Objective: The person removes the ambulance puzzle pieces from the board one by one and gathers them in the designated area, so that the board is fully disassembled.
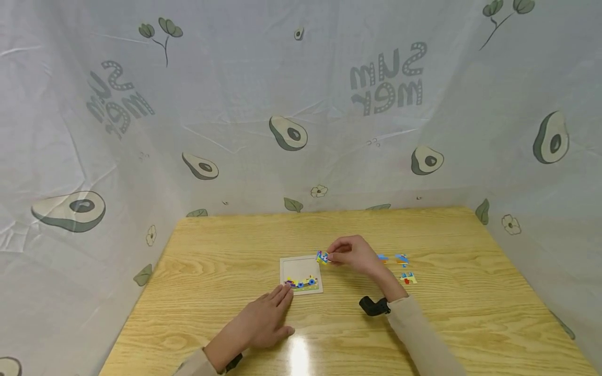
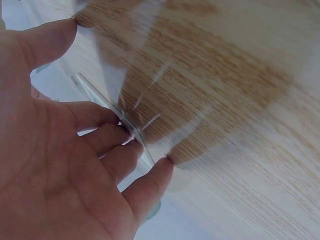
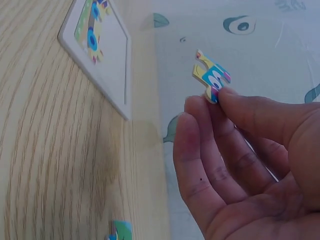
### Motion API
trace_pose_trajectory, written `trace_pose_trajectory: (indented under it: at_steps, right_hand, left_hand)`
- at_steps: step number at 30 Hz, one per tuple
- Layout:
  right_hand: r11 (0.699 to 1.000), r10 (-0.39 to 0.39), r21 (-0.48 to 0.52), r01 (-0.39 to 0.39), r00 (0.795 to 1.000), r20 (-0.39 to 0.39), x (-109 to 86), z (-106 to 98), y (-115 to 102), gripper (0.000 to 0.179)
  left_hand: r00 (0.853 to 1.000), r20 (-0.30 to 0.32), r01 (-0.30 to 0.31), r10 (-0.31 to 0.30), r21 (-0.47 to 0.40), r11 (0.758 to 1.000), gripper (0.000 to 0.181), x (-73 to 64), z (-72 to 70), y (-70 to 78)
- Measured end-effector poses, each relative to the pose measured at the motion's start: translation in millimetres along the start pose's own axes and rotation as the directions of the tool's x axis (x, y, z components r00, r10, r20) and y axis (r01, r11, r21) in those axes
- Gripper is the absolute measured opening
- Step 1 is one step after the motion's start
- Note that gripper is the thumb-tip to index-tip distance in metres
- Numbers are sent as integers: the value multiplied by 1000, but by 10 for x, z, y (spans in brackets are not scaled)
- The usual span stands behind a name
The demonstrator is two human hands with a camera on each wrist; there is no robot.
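A square white puzzle board [image 1: 302,261] lies on the table, with joined colourful pieces [image 1: 303,283] along its near side. My left hand [image 1: 265,318] rests flat with its fingertips at the board's near left corner; in the left wrist view its fingers [image 2: 117,155] touch the board's edge. Between thumb and fingers, my right hand [image 1: 352,253] pinches a jigsaw piece [image 3: 214,77] printed in blue, yellow and purple. That piece is held up over the far right corner of the board.
Right of the board lie more puzzle pieces: a red, yellow and blue one [image 1: 408,278] and blue-orange ones [image 1: 402,260] farther back, partly behind the right hand. A printed cloth curtain [image 1: 244,177] stands around the wooden table [image 1: 226,250].
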State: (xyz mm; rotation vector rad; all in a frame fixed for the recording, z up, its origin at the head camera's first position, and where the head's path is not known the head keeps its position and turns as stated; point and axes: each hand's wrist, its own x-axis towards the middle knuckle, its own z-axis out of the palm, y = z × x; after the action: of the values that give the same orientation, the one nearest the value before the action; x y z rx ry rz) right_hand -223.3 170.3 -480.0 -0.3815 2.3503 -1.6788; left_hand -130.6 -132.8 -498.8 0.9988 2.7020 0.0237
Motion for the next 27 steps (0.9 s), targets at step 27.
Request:
trace_pose_trajectory:
  at_steps: [27]
  right_hand:
    - [977,57,-209,-37,994,89,-376,-537,288,11]
  left_hand:
    - [1000,5,7,-7,3,1000,81,16,17,15]
